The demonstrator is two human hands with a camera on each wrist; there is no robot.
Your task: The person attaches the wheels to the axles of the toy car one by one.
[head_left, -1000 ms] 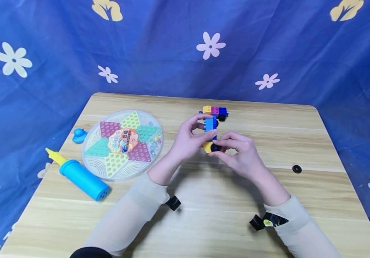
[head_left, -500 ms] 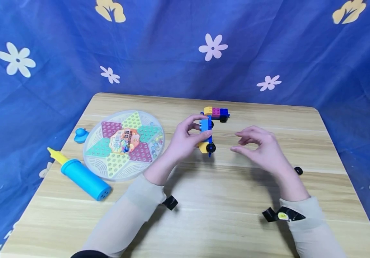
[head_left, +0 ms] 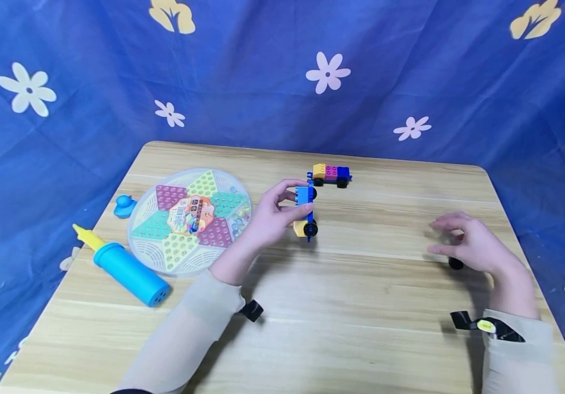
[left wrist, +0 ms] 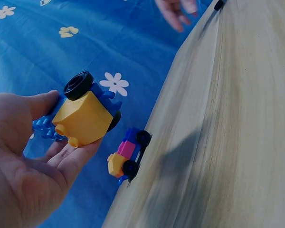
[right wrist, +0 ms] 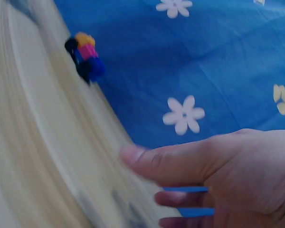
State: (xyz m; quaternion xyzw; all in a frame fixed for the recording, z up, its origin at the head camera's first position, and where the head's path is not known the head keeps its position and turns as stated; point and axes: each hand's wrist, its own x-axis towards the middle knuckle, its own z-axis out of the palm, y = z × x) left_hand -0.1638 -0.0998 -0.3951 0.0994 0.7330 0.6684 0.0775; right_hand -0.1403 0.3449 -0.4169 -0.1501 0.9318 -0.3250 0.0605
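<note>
My left hand (head_left: pixel 269 219) grips a toy car (head_left: pixel 304 198) of blue and yellow building blocks, tipped on its side above the table. In the left wrist view the car's yellow block (left wrist: pixel 85 118) and a black wheel (left wrist: pixel 79 85) face the camera, while the thumb and fingers hold its blue part. Over at the right, my right hand (head_left: pixel 482 246) hovers with loosely bent fingers, holding nothing. A loose black wheel (head_left: pixel 456 264) lies on the table just under it, partly covered by the hand in the head view.
Behind the held car stands a second toy car (head_left: pixel 332 174) in yellow, pink and blue. On the left lie a round Chinese checkers board (head_left: pixel 151 254), a blue rubber duck (head_left: pixel 125 207) and a blue hand pump (head_left: pixel 130 273). A blue flowered cloth (head_left: pixel 263 82) surrounds the table.
My right hand has let go of the car's front wheel and moved right, over to the loose wheel. The left hand has shifted slightly left with the car.
</note>
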